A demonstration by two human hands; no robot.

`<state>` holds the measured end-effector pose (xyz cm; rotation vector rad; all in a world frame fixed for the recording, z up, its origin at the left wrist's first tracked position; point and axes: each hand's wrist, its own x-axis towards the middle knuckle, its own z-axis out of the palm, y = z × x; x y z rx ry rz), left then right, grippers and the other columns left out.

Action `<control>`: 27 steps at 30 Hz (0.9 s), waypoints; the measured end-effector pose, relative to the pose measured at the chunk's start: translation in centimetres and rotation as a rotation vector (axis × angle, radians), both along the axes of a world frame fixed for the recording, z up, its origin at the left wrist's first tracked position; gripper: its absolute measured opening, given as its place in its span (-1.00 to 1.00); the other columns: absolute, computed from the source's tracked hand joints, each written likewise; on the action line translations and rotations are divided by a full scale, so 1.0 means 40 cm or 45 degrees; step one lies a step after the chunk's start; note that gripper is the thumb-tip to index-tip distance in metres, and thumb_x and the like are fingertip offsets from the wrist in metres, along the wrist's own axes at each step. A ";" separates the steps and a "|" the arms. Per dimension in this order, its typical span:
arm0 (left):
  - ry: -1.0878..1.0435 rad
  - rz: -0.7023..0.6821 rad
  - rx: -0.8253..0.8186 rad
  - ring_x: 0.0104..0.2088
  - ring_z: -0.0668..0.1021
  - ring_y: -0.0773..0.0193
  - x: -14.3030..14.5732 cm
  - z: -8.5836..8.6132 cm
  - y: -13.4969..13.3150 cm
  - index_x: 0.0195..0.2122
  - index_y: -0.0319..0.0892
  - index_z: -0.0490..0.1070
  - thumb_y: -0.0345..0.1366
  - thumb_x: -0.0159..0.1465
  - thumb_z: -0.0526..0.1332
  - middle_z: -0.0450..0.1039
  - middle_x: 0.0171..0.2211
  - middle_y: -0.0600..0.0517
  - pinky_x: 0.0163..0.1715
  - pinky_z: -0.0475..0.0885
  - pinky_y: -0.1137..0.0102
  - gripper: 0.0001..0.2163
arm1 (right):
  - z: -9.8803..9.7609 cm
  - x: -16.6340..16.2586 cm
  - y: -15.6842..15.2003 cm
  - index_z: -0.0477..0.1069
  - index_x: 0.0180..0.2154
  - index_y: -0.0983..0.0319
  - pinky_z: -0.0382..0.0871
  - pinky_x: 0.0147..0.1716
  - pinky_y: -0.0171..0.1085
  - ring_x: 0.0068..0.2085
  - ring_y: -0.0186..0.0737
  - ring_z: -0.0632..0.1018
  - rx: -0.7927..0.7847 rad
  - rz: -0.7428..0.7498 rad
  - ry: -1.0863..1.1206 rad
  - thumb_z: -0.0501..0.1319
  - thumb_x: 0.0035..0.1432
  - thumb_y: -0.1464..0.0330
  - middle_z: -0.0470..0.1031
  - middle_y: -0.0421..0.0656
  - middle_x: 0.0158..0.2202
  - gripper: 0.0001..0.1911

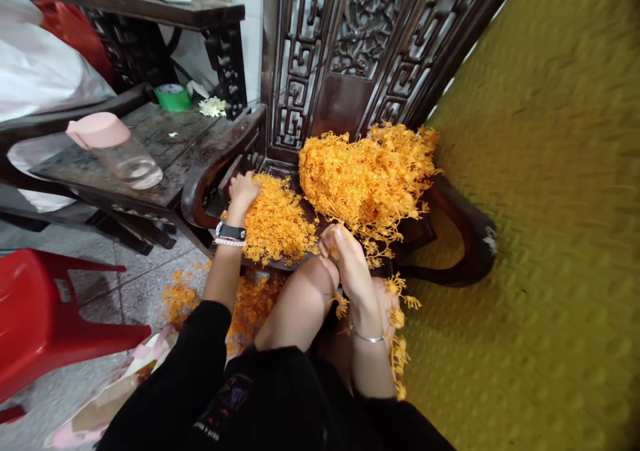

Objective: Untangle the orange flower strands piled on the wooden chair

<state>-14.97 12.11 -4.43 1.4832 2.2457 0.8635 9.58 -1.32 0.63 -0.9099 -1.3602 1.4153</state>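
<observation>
My left hand (243,192), wearing a dark wristband and a white beaded bracelet, rests at the back left edge of a loose pile of small orange plastic flower pieces (275,224). Its fingers look apart, with the tips partly lost against the orange. Just above my knees is my right hand (346,254), fingers curled in; what they hold, if anything, is hidden. Behind it, a larger heap of orange artificial flower strands (367,177) lies on the dark carved wooden chair (350,101). One orange strand (399,351) trails down beside my right wrist.
Left of the chair stands a wooden side table (170,134) bearing a pink-lidded bottle (120,147) and green tape (173,96). A red plastic stool (30,311) is at far left. Orange pieces (180,301) litter the floor. Yellow textured material (545,224) fills the right side.
</observation>
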 end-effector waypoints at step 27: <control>-2.451 -0.889 0.366 -0.85 -0.17 0.58 0.286 0.138 -0.471 -0.68 -0.18 -0.22 -0.14 0.17 0.23 -0.33 -0.84 0.27 -0.86 -0.19 0.60 -0.43 | 0.049 -0.035 -0.088 0.07 -0.63 0.21 -0.24 -0.85 -0.48 -0.79 -0.57 -0.09 -0.525 0.907 0.540 0.13 0.18 0.10 -0.05 -0.44 -0.79 -0.52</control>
